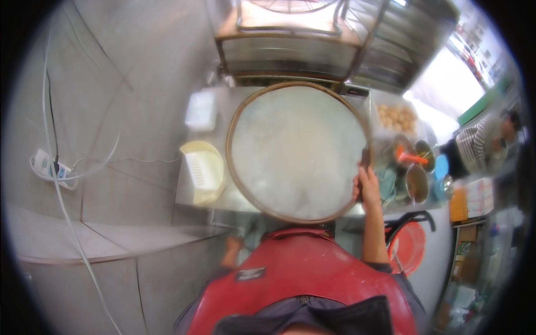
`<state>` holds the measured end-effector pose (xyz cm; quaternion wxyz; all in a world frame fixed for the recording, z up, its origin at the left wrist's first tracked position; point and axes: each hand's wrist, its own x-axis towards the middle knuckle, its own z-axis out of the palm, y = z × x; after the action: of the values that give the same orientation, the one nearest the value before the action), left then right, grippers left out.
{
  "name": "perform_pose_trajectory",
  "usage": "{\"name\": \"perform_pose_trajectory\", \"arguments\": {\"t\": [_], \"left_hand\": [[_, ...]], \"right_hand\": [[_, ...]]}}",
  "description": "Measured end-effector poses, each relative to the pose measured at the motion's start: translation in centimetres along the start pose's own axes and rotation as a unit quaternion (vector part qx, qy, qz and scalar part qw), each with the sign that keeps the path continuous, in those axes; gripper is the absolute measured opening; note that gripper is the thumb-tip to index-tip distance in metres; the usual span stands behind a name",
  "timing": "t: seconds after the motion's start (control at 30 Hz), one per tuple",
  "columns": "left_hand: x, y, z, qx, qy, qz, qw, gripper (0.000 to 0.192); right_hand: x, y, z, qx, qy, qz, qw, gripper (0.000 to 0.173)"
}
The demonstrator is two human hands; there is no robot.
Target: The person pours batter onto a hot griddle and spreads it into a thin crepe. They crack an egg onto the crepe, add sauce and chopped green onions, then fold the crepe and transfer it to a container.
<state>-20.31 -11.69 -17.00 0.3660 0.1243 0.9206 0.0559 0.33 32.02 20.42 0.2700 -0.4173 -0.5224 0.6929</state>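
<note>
A large round pale board or lid point(299, 150) with a brown rim lies before me over the metal counter. At its right edge is a dark brown handle point(366, 157), and my right hand point(368, 188) is closed round the lower part of it. Down at the left, below the counter's front edge and beside the red apron, is my left hand point(233, 243). It is small and blurred, and its fingers cannot be made out. A pale yellow tub point(215, 171) with a white slotted piece stands left of the round board.
A white container point(202, 111) stands back left. Right are a box of round tan items point(395, 118), a bowl with an orange-red utensil point(412, 158), a metal bowl point(417, 184) and green cloth point(386, 182). A red bucket point(412, 247) stands below. Another person point(477, 142) is far right.
</note>
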Motion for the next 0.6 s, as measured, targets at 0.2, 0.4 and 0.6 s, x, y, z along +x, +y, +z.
{"name": "perform_pose_trajectory", "arguments": {"t": [0.2,0.4,0.6], "left_hand": [[1.9,-1.8,1.8,0.020,0.035,0.035,0.999,0.029],[1.2,-2.2,1.3,0.129,-0.003,0.089,0.988,0.032],[-0.7,0.0,-0.5,0.004,-0.039,-0.037,0.999,0.032]], "right_hand": [[0.0,0.1,0.1,-0.006,-0.001,-0.001,1.000,0.030],[0.0,-0.1,0.4,-0.008,-0.005,0.009,1.000,0.029],[-0.1,-0.2,0.7,-0.003,-0.013,0.017,1.000,0.034]]}}
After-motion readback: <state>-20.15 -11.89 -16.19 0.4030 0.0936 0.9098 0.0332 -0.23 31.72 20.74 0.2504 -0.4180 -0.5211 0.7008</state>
